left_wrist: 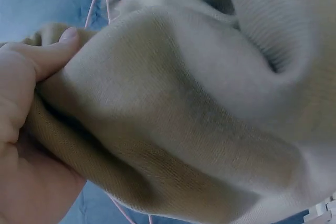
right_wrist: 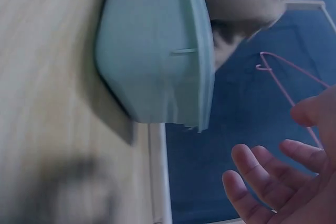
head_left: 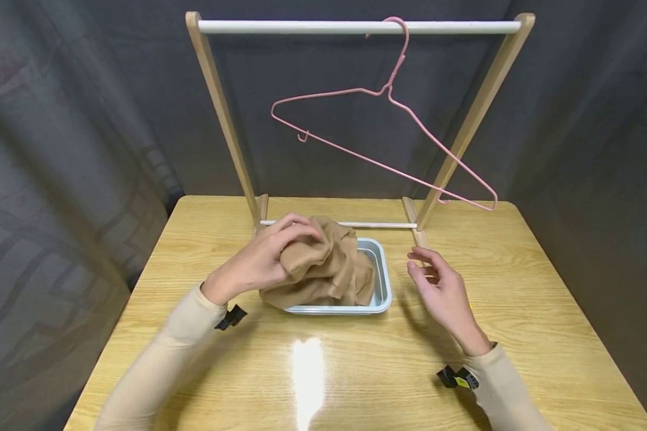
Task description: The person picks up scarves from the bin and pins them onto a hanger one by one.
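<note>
A bunched tan knit garment [head_left: 329,269] lies partly in a light blue plastic tray [head_left: 380,302], some of it spilling over the left side. My left hand [head_left: 266,254] grips a raised fold of it. In the left wrist view the thumb presses on the garment [left_wrist: 157,87], whose folds fill most of that picture. To the right of the tray my right hand [head_left: 442,293] hovers with loosely bent fingers and nothing in them. The right wrist view shows its fingers [right_wrist: 265,182] spread apart, away from the tray wall [right_wrist: 147,51].
Behind the tray stands a rack with wooden posts [head_left: 480,108] and a white top rail [head_left: 302,27]. A pink hanger [head_left: 350,157] hangs from the rail, tilted down to the right. Dark curtains [head_left: 75,149] surround the wooden table [head_left: 517,311].
</note>
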`<state>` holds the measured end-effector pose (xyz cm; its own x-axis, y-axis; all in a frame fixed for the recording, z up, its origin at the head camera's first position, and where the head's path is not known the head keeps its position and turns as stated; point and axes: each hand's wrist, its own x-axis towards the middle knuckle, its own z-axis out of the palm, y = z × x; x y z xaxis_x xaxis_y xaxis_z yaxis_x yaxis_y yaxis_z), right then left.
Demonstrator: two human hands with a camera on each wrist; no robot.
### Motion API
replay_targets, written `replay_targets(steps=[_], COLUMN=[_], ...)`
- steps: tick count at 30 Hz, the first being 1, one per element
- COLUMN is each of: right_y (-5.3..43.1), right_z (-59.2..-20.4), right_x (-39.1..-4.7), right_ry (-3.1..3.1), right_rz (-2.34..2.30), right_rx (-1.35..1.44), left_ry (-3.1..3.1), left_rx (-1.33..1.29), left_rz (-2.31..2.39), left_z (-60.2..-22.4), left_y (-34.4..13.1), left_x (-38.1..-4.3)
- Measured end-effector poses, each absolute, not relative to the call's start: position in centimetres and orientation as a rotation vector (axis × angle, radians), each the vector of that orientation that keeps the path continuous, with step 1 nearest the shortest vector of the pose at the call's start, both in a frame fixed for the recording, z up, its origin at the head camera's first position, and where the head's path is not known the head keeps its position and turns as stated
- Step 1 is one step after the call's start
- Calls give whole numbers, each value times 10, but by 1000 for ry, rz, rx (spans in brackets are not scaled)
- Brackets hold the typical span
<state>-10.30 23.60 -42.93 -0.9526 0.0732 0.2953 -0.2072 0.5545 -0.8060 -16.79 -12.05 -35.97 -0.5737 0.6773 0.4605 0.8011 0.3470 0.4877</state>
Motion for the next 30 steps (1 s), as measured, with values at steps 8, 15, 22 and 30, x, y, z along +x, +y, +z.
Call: replay_targets(steps=[8,15,22,30], right_y=[240,246,250,260], right_z=[-411,-394,-375,-354], right_x=[-110,-120,-127,-137], right_ry=[-2471,-2447,-2400,-2319], right_rz=[1281,1215,1158,1106], right_rx=[161,178,208,192], left_ry=[-2340,-2264,-2235,-2191], left_rx=[-1412,-1399,-1386,-1432], left_rz=[-1114,-1268,-1294,-1312], left_z=[-362,-357,-349,-343], left_y=[-132,-137,-136,-132], left_x=[-168,-167,-168,-169])
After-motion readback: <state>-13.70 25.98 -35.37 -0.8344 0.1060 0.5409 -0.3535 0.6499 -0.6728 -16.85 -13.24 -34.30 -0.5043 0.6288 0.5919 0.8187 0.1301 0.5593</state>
